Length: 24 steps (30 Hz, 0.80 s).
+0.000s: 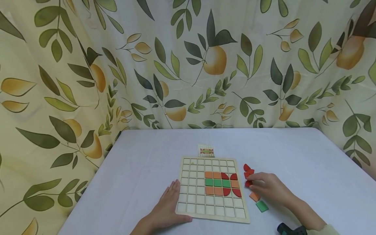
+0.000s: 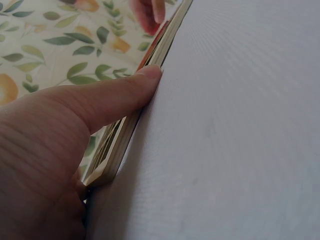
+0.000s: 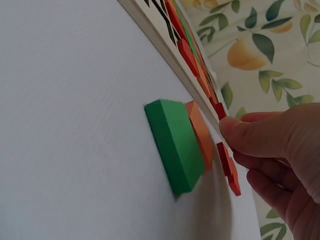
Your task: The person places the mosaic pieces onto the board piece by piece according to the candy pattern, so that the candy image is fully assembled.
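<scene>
The board (image 1: pixel 200 199) lies flat on the white-covered table (image 1: pixel 132 163), gridded in squares, between the two hands. Tiles fill a block in its four right columns, three rows deep. The far row runs from left to right as two orange tiles (image 1: pixel 208 175) and two curved red tiles (image 1: pixel 224 176). The middle row has three green tiles (image 1: pixel 217 182), then an orange one. The near row repeats the far row's colors.

The left hand (image 1: pixel 167 205) is spread at the board's near left corner, fingers straight along the left edge and thumb along the near edge, touching it. The right hand (image 1: pixel 270 187) is narrow, thumb and fingertips close together among the loose red pieces (image 1: pixel 246 167) just right of the board; whether it holds one, I cannot tell. Nearer on that side lie a loose orange piece (image 1: pixel 254 196) and a loose green piece (image 1: pixel 262 206), just beside each other.

A small patterned card (image 1: pixel 206 151) lies just beyond the board's far edge. A curtain (image 1: pixel 132 75) with leaves and fruit hangs behind the table.
</scene>
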Available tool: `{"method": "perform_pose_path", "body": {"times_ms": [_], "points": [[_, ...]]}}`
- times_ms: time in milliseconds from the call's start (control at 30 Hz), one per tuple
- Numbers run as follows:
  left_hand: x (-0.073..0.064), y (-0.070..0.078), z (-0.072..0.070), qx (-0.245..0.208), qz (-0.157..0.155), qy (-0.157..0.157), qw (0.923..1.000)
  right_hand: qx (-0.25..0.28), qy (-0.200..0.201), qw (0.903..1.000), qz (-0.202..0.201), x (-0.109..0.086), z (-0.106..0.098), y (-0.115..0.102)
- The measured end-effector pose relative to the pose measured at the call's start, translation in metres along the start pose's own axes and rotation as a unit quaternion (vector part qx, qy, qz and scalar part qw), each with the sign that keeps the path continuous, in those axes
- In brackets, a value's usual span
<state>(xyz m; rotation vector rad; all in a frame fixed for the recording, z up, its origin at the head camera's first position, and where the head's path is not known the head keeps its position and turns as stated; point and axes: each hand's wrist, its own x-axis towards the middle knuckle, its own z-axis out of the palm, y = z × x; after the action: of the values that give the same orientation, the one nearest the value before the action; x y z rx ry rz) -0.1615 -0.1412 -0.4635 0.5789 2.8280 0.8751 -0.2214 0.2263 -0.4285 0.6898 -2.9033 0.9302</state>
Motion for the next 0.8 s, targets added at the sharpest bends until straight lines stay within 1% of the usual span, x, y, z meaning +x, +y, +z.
{"method": "perform_pose_path", "body": {"times_ms": [100,233,300,433,533,733,800], "points": [[-0.001,0.000,0.000,-0.001,0.001,0.002,1.0000,0.011,0.000,0.9999,-0.011,0.006,0.003,-0.007],[0.000,0.000,0.000,-0.001,-0.002,0.001,1.0000,0.032,-0.011,0.9991,-0.027,0.016,0.010,-0.016],[0.000,0.000,0.000,-0.001,-0.004,-0.001,1.0000,0.034,-0.015,0.9984,-0.042,0.020,0.014,-0.020],[0.000,0.001,-0.001,0.001,-0.006,-0.007,1.0000,0.025,-0.006,0.9970,-0.073,0.027,0.021,-0.027],[0.000,0.002,-0.001,0.001,-0.007,-0.006,1.0000,0.024,-0.001,0.9966,-0.079,0.033,0.025,-0.033],[0.000,0.003,-0.001,0.000,-0.011,-0.004,0.9999,0.044,-0.015,0.9958,-0.078,0.043,0.033,-0.044],[0.000,0.003,-0.001,-0.001,-0.012,-0.004,0.9999,0.049,-0.019,0.9949,-0.087,0.046,0.035,-0.046]]}}
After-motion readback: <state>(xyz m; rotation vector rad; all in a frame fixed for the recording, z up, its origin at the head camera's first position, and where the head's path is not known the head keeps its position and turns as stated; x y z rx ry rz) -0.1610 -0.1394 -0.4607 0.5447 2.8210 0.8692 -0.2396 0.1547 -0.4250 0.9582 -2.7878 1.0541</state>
